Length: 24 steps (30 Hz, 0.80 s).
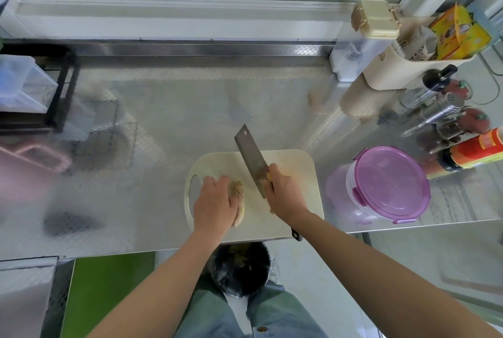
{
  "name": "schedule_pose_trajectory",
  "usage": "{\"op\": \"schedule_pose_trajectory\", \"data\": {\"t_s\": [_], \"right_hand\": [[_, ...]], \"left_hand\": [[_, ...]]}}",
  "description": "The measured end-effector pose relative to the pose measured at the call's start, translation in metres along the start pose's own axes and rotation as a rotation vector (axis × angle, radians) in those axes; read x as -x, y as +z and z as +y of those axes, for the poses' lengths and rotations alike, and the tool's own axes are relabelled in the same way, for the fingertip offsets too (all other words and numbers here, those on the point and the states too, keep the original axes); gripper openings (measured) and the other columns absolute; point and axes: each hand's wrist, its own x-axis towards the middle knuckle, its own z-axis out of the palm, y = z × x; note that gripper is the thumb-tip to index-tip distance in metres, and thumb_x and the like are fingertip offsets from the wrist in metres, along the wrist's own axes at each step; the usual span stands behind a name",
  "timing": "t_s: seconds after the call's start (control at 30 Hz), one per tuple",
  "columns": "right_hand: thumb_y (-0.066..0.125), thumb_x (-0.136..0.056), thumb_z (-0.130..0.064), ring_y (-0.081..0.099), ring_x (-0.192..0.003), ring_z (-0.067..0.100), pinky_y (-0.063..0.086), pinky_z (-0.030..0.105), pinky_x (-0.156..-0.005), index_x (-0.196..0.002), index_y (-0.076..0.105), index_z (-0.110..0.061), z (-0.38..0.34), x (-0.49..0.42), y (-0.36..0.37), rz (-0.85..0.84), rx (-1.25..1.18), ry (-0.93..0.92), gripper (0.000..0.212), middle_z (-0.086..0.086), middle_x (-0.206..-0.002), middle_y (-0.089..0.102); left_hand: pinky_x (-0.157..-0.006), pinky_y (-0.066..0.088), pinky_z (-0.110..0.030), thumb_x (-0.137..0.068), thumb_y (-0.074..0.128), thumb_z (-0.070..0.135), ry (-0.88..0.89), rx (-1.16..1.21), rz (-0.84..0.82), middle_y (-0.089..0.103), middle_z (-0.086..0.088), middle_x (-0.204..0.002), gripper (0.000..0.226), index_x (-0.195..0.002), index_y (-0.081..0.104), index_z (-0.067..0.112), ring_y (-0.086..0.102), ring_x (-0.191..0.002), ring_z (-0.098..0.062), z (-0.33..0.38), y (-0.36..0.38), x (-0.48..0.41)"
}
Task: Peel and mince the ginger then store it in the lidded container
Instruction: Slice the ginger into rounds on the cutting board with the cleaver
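Head view: the ginger (239, 197), a knobbly tan piece with a pale cut side, lies on the left half of a white cutting board (295, 174), mostly covered by the left hand (215, 204), whose fingers curl over it and hold it down. Just to its right, the right hand (285, 196) is wrapped round the handle of a cleaver (251, 158), forefinger up near the blade's heel; the blade is raised and tilts away towards the far left, and the dark butt of the handle sticks out below the wrist. The lidded container (389, 182), clear with a purple clip-on lid that is closed, stands on the counter (163, 120) just right of the board. Behind it lies a bottle (473, 149) with a red and yellow label, its writing too blurred to read, beside a steel shaker (432, 114). Farther back a beige holder carries a yellow packet (457, 32) with print I cannot make out. The counter is embossed stainless steel with a raised back edge below a frosted window. A black rack (60, 87) stands at far left. Under the near edge, a dark bin (241, 267) holds peelings.
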Motion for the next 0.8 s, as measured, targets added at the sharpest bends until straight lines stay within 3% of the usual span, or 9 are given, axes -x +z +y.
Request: {"op": "schedule_pose_trajectory", "data": {"t_s": [0.07, 0.13, 0.27, 0.37, 0.43, 0.53, 0.7, 0.8], "right_hand": [[0.037, -0.1, -0.014, 0.055, -0.055, 0.035, 0.052, 0.051, -0.052, -0.097, 0.035, -0.011, 0.001, 0.003, 0.0, -0.007, -0.03, 0.024, 0.005, 0.004, -0.062, 0.046], [0.037, -0.1, -0.015, 0.057, -0.056, 0.036, 0.052, 0.052, -0.053, -0.104, 0.04, -0.007, 0.001, 0.006, 0.0, -0.003, -0.048, 0.044, 0.009, 0.008, -0.066, 0.051], [0.036, -0.1, -0.016, 0.062, -0.058, 0.036, 0.052, 0.048, -0.053, -0.11, 0.042, -0.006, 0.002, 0.01, 0.0, 0.0, -0.055, 0.061, 0.015, 0.016, -0.076, 0.059], [0.034, -0.101, -0.016, 0.064, -0.055, 0.035, 0.043, 0.034, -0.042, -0.103, 0.038, -0.009, 0.002, 0.013, 0.0, -0.005, -0.05, 0.057, 0.009, 0.012, -0.074, 0.056], [0.034, -0.101, -0.017, 0.064, -0.053, 0.034, 0.036, 0.029, -0.039, -0.099, 0.037, -0.008, 0.002, 0.015, 0.0, -0.003, -0.053, 0.059, 0.009, 0.013, -0.074, 0.057], [0.034, -0.102, -0.018, 0.064, -0.05, 0.031, 0.034, 0.026, -0.037, -0.099, 0.037, -0.008, 0.002, 0.017, 0.0, -0.011, -0.049, 0.054, 0.01, 0.013, -0.073, 0.058], [0.035, -0.101, -0.019, 0.061, -0.053, 0.034, 0.041, 0.031, -0.041, -0.099, 0.035, -0.013, 0.004, 0.022, 0.003, -0.036, -0.008, -0.012, 0.006, 0.006, -0.068, 0.052], [0.035, -0.101, -0.018, 0.057, -0.055, 0.034, 0.039, 0.03, -0.046, -0.123, 0.037, -0.008, 0.004, 0.023, 0.009, -0.024, 0.05, -0.041, 0.024, 0.003, -0.066, 0.05]], "left_hand": [[-0.079, 0.05, -0.036, -0.077, 0.063, 0.006, 0.272, -0.033, 0.009, 0.048, -0.005, -0.135, 0.043, -0.116, 0.06, 0.022, 0.051, -0.116, -0.027, -0.008, 0.0, 0.002], [-0.094, 0.047, -0.041, -0.061, 0.075, -0.001, 0.543, -0.12, -0.021, 0.052, -0.004, -0.139, 0.051, -0.105, 0.067, 0.022, 0.05, -0.127, -0.031, -0.017, 0.004, 0.001], [-0.101, 0.045, -0.044, -0.056, 0.083, 0.008, 0.701, -0.279, 0.012, 0.064, -0.003, -0.122, 0.041, -0.091, 0.068, 0.022, 0.053, -0.126, -0.028, -0.026, 0.005, -0.002], [-0.082, 0.054, -0.04, -0.051, 0.089, 0.019, 0.627, -0.379, 0.078, 0.069, -0.003, -0.089, 0.039, -0.083, 0.068, 0.017, 0.067, -0.098, -0.029, -0.015, -0.003, -0.006], [-0.064, 0.049, -0.033, -0.061, 0.086, 0.036, 0.413, -0.417, 0.023, 0.064, 0.0, -0.08, 0.041, -0.087, 0.062, 0.016, 0.065, -0.077, -0.024, -0.004, -0.012, -0.007], [-0.062, 0.039, -0.03, -0.085, 0.062, 0.051, 0.115, -0.354, -0.141, 0.062, -0.001, -0.093, 0.039, -0.102, 0.054, 0.016, 0.062, -0.084, -0.022, -0.001, -0.01, -0.007], [-0.064, 0.049, -0.034, -0.088, 0.058, 0.052, -0.008, -0.166, -0.046, 0.058, -0.003, -0.095, 0.039, -0.103, 0.054, 0.016, 0.061, -0.081, -0.024, -0.004, 0.002, 0.003], [-0.059, 0.048, -0.033, -0.09, 0.061, 0.042, 0.029, -0.04, 0.051, 0.055, -0.003, -0.096, 0.028, -0.104, 0.058, 0.019, 0.06, -0.077, -0.025, -0.003, 0.007, 0.006]]}}
